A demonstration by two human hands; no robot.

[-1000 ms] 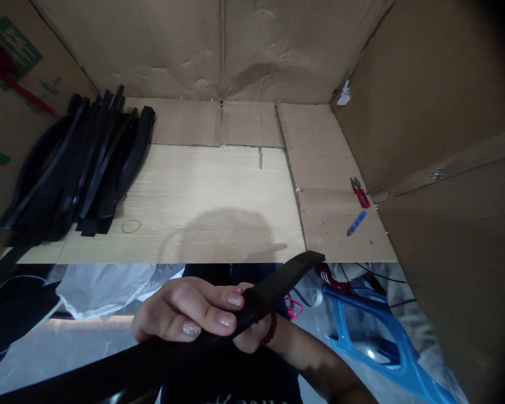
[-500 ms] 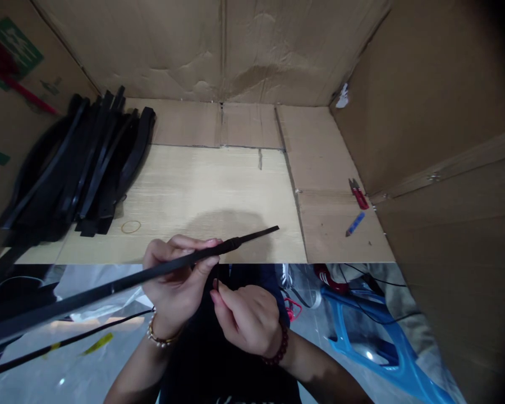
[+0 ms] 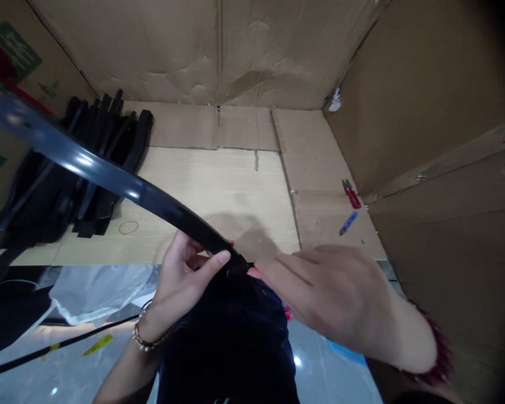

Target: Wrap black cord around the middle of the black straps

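A long, glossy black curved strip [image 3: 137,191] runs from the upper left down to the table's front edge. My left hand [image 3: 189,275] is closed around it near its lower end, thumb on top and fingers beneath. By that end my right hand [image 3: 320,286] is closed in a pinch. What its fingertips grip is dark and lost against the dark clothing behind; I cannot tell whether it is the strip's tip or something on it. The strip's far end is blurred and hangs over a pile of similar black strips [image 3: 95,185].
On the table [image 3: 219,185], red-handled snips [image 3: 351,193] and a blue pen-like item [image 3: 348,223] lie at the right. A thin rubber band [image 3: 128,227] lies near the pile. Cardboard walls [image 3: 425,84] enclose the back and sides. A clear plastic bag [image 3: 105,292] hangs below the left edge.
The strip has swung so its far end rises to the upper left, its glossy face showing. My right hand has moved right and up from below the strip to its end.
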